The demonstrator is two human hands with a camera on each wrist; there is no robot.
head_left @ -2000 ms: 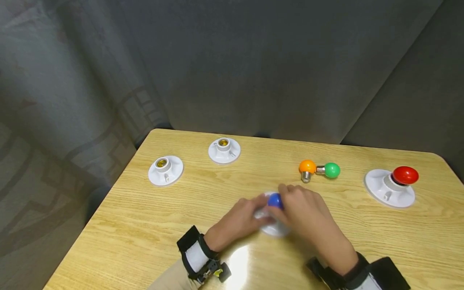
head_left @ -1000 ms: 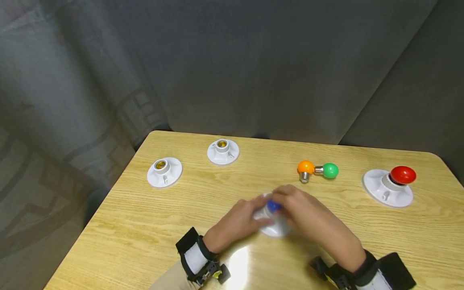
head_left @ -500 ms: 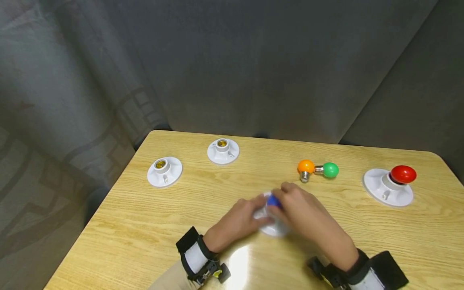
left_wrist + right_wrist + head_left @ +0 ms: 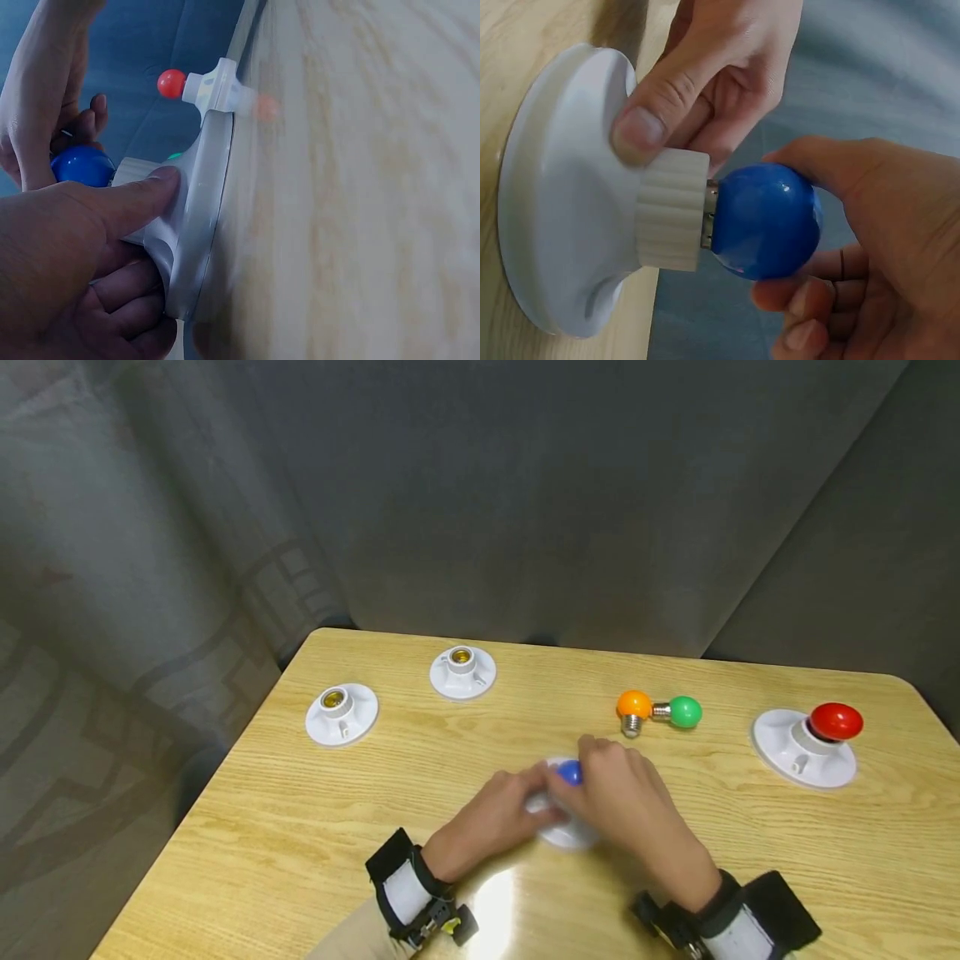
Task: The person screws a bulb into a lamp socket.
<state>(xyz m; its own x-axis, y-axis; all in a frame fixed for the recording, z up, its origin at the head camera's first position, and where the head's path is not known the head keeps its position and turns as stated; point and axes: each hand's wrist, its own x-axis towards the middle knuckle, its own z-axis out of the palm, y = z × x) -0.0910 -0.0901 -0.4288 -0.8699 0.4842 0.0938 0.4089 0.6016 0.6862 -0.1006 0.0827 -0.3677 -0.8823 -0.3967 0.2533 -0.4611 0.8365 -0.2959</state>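
Observation:
A blue light bulb (image 4: 765, 221) sits in the collar of a white lamp holder (image 4: 570, 195), with a thin strip of its metal thread showing in the right wrist view. My right hand (image 4: 618, 793) pinches the bulb between thumb and fingers. Curled round the holder's collar and base, my left hand (image 4: 495, 814) grips it, the thumb (image 4: 142, 199) lying along the sloping base. The holder stands on the wooden table near its middle; in the head view both hands cover much of it.
Behind the hands lie an orange bulb (image 4: 634, 704) and a green bulb (image 4: 686, 712). A red bulb (image 4: 836, 722) sits in a holder (image 4: 787, 752) at the right. Two bulbless lamp holders, one at the left (image 4: 342, 727) and another farther back (image 4: 462, 681), stand on the table (image 4: 300, 827).
My right hand and wrist have turned back and forth around the blue bulb, the wrist now farther left than one second ago. My left hand keeps its grip on the holder.

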